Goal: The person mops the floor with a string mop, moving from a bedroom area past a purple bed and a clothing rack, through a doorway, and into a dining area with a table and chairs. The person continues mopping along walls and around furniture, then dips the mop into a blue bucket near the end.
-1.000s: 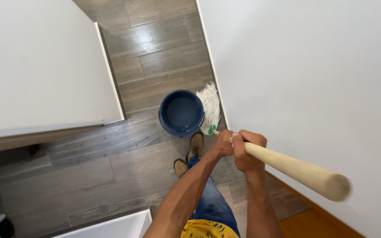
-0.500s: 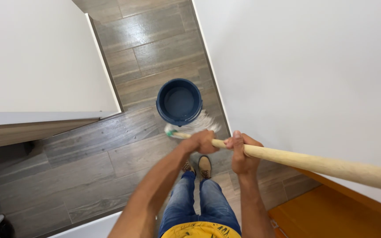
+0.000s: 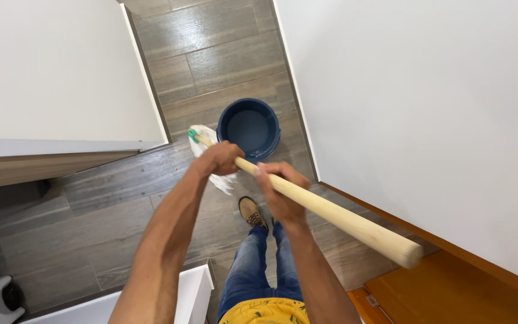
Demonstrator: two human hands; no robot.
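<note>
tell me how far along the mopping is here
Done: the grey floor planks beyond the blue bucket look glossy, perhaps wet. In hand: the left hand and right hand grip the wooden handle, with the white mop head on the floor left of the bucket. Left: the planks near the person's feet look duller.

Bright, even daylight, soft glare on the floor tiles (image 3: 211, 54), sharp focus, wide-angle stretching at edges.

Left hand (image 3: 220, 159), right hand (image 3: 280, 186) clenched, arms outstretched
</note>
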